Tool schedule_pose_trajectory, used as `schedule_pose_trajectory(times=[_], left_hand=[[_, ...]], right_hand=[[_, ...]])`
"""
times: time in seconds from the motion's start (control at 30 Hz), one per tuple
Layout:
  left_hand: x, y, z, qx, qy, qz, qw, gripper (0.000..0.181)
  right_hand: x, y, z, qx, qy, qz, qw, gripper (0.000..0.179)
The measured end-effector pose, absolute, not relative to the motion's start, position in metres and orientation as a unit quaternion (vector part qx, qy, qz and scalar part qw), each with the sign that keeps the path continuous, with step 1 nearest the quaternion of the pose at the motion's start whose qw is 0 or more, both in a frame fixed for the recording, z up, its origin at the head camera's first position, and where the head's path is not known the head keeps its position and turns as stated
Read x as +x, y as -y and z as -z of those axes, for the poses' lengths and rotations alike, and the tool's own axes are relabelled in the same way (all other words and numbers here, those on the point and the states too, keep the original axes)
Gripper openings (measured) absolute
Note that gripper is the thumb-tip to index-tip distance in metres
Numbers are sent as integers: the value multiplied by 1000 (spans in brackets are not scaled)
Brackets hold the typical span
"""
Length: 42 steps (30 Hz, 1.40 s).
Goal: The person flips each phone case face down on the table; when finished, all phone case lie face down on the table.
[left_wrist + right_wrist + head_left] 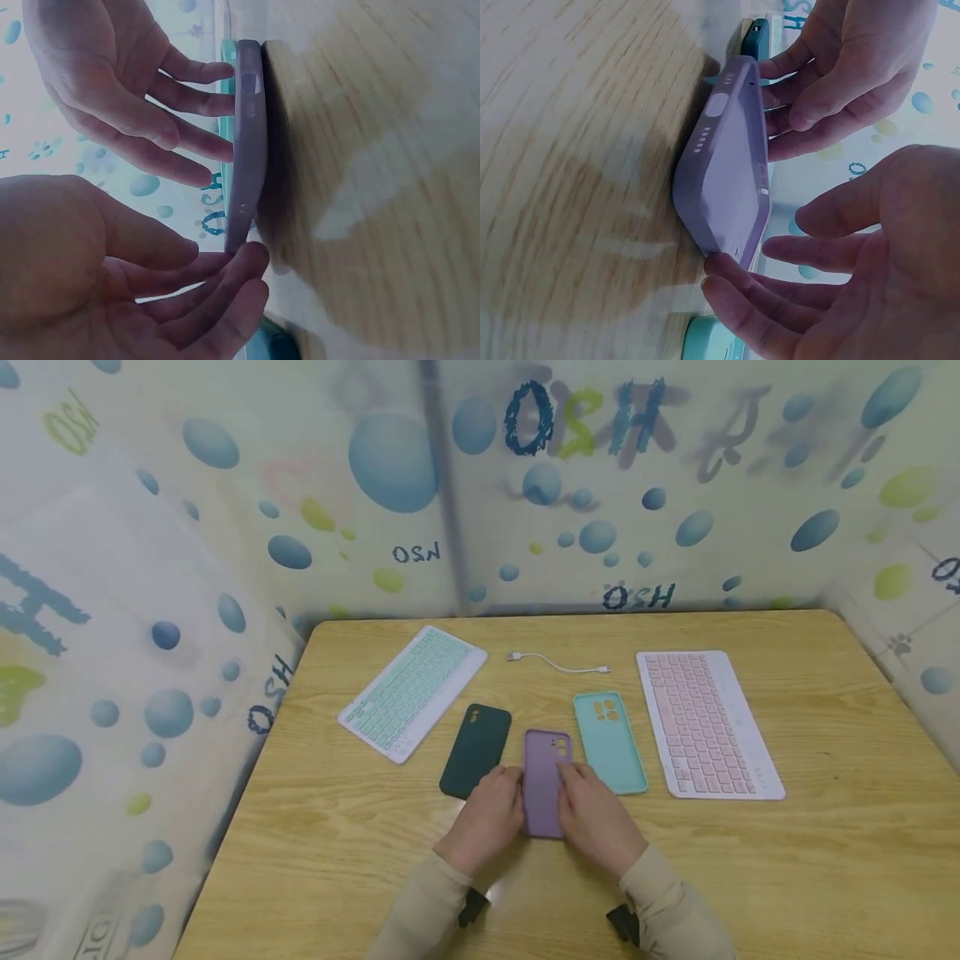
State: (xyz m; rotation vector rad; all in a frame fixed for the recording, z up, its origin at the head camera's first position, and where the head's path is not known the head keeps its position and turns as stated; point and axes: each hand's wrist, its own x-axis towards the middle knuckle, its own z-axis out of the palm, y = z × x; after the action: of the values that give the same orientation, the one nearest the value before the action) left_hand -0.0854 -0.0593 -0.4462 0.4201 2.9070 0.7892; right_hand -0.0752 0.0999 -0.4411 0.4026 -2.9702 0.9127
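A purple phone case [542, 793] lies upright between both hands, its hollow inside facing up and its camera cut-outs at the far end. Along its left edge, the left hand [483, 814] touches it with loosely bent fingertips. Opposite, the right hand [600, 814] has its fingertips at the right edge. In the right wrist view the right hand's thumb stands apart from the purple case [724, 165], fingers spread at its near corner. Beside the left hand is a dark green phone case [476, 747]; a mint phone case [611, 743] lies beyond the right hand.
A white keyboard with mint keys [412, 693] lies slanted at the back left. At the right is a white keyboard with pink keys [708, 722]. A short white USB cable [558, 662] lies near the back edge of the wooden table [840, 860], with patterned walls around.
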Motion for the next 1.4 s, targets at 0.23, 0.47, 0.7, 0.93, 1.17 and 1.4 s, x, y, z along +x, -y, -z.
schedule_pose_trajectory(times=[0.23,0.47,0.7,0.93,1.17,1.4], left_hand=[[-86,62,441,128,-940,-312,50,21],[-85,64,435,133,-932,-336,34,32],[-84,64,431,159,-927,-340,6,31],[-84,65,429,167,-921,-352,7,32],[-86,68,430,149,-915,-375,17,34],[-86,68,430,152,-907,-391,33,32]], right_hand=[[-79,-100,441,122,943,-308,-23,37],[-83,-100,445,114,932,-340,-52,39],[-86,-100,447,114,923,-364,-58,42],[-87,-101,445,104,909,-394,-87,54],[-87,-100,443,108,905,-401,-93,58],[-86,-99,444,104,900,-414,-92,53]])
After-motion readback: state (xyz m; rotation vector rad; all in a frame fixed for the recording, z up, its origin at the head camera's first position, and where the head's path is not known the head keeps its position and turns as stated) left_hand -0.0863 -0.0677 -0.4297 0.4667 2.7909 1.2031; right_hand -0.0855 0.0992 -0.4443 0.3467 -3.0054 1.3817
